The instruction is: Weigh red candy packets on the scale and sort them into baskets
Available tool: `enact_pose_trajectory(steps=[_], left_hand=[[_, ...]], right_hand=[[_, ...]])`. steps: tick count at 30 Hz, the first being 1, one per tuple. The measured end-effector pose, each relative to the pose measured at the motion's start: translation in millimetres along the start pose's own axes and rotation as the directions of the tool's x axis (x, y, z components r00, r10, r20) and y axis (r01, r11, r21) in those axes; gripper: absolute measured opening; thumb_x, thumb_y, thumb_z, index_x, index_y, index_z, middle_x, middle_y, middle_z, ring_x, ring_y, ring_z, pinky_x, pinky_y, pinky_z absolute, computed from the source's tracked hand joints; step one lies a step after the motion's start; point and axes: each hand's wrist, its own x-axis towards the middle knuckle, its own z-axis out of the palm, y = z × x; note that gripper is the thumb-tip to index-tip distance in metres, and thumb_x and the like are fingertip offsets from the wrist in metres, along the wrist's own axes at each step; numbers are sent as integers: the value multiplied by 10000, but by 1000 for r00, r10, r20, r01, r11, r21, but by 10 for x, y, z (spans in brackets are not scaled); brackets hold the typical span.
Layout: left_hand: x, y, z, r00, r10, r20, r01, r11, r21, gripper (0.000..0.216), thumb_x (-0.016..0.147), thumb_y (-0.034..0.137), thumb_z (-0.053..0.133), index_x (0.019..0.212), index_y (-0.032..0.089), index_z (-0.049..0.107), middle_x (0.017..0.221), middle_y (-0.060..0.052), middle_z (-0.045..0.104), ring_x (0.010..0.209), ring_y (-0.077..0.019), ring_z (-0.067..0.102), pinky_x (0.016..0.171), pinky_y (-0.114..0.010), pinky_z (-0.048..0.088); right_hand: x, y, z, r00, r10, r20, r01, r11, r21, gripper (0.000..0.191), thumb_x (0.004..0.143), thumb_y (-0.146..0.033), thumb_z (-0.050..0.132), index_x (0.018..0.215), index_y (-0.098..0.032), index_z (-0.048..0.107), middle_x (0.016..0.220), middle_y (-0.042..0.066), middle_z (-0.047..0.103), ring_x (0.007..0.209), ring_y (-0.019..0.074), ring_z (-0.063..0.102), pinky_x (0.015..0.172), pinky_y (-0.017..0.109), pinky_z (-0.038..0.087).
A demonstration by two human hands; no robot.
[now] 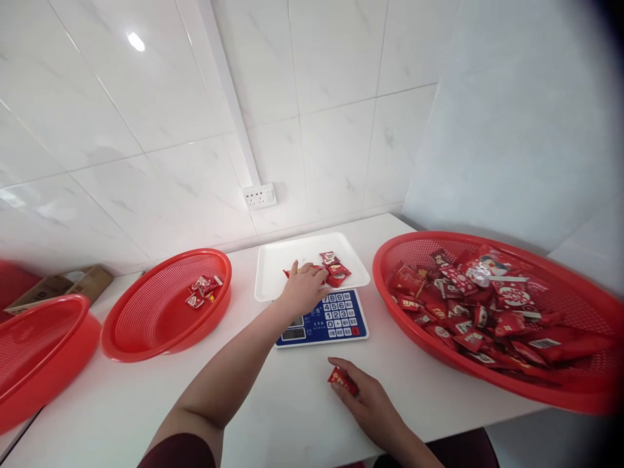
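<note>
Fingers of the right hand (pixel 368 398) pinch a red packet (pixel 337 377); left hand (pixel 304 287) reaches among packets (pixel 338 276) on the white tray (pixel 273 260), grip unclear; work looks early, few in middle basket (pixel 163 315), bulk in right basket (pixel 414 329).

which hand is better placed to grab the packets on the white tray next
Probably the left hand: it is over the white tray, at the red packets, while the right hand is farther off, holding a packet.

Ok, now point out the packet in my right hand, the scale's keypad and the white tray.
Packet (pixel 343 378): head view, on its exposed red wrapper.
Keypad (pixel 342 314): head view, on its number keys.
White tray (pixel 292 249): head view, on its bare floor.
</note>
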Motion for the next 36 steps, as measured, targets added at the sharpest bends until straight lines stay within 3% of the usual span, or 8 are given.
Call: enact_pose_trajectory(steps=[3, 7, 14, 18, 22, 27, 30, 36], left_hand=[[154, 53, -12, 1000, -5, -17, 5, 1000, 20, 420, 903, 438, 406, 1226, 179, 475, 1255, -115, 533, 1239, -276, 384, 1070, -522, 178], [344, 63, 42, 997, 69, 40, -70, 997, 16, 561, 861, 556, 405, 1322, 238, 386, 1431, -80, 353, 1348, -290, 203, 1079, -504, 173], [339, -104, 91, 996, 32, 89, -34, 999, 30, 543, 875, 541, 376, 1295, 202, 434, 1250, -139, 534, 1143, -307, 487, 982, -499, 311], [212, -230, 23, 996, 38, 85, -42, 998, 37, 493, 880, 527, 380, 1260, 226, 469, 1138, -107, 592, 1073, -277, 531, 955, -449, 344], [180, -262, -41, 997, 62, 41, -63, 998, 31, 570, 856, 556, 416, 1323, 232, 383, 1319, -109, 460, 1183, -272, 443, 998, -421, 310], [355, -156, 10, 993, 107, 42, -108, 994, 19, 650, 848, 607, 373, 1376, 235, 301, 1457, -113, 285, 1339, -293, 220, 1070, -463, 191], [473, -96, 66, 989, 117, 88, -118, 993, 7, 621, 851, 618, 340, 1343, 240, 364, 1429, -115, 342, 1321, -312, 259, 1037, -489, 247], [483, -129, 58, 987, 95, 127, -95, 995, 0, 462, 868, 521, 376, 1181, 214, 521, 1203, -117, 572, 1111, -293, 507, 897, -443, 403]], right_hand=[[-1, -15, -3, 1000, 1, -5, -1, 1000, 25, 437, 836, -436, 482, 1207, -219, 561, 1193, 58, 616, 1071, 221, 568, 917, 333, 446], [-12, -43, -9, 1000, 2, 0, -2, 1000, 23, 433, 846, -432, 467, 1213, -219, 554, 1198, 53, 611, 1084, 215, 561, 927, 330, 440], [-26, -42, -22, 1000, -3, -4, 3, 999, 37, 434, 845, -445, 467, 1212, -231, 560, 1220, 53, 599, 1117, 228, 542, 948, 345, 427], [-17, -34, -24, 1000, -12, 6, 12, 999, 29, 435, 845, -443, 472, 1207, -219, 564, 1224, 55, 597, 1119, 227, 540, 955, 345, 420], [-10, -29, -21, 1000, -6, 18, 6, 1000, 15, 455, 848, -455, 460, 1217, -205, 556, 1234, 59, 590, 1135, 221, 530, 962, 330, 413], [-12, -10, -2, 1000, -1, -4, 1, 1000, 24, 431, 840, -432, 479, 1200, -215, 572, 1217, 59, 601, 1120, 231, 541, 960, 352, 418], [-16, 2, 6, 1000, -1, -13, 2, 1000, 19, 423, 837, -419, 481, 1199, -219, 574, 1206, 57, 609, 1105, 230, 552, 951, 355, 427], [-21, -17, -6, 1000, -4, -22, 4, 1000, 4, 427, 834, -435, 474, 1194, -233, 584, 1216, 51, 605, 1122, 232, 545, 958, 353, 426]])
